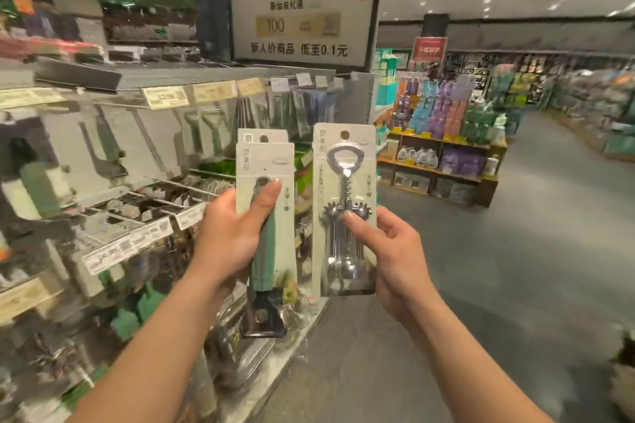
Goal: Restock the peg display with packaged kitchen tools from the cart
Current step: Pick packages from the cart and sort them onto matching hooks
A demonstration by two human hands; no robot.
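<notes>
Two packs held up side by side in front of the peg display [137, 134].

The left hand [228, 237] grips a green tool pack [266, 161], thumb pressed on its front and fingers curled behind; the top of a second card [263, 137] shows just behind it, and the tool's black head hangs below the card. The right hand [395, 251] pinches a corkscrew pack [343, 182] near its lower right edge, thumb on the front over the corkscrew's wings and fingers behind. Both packs stand upright, close together but apart, each with a hang hole at the top. The display fills the left side, blurred, with hanging packs and rows of price tags [165, 97]. A white sign [302, 21] stands above it. To the right, grey floor [515, 251] leads to a wooden stand [446, 154] stocked with goods.
</notes>
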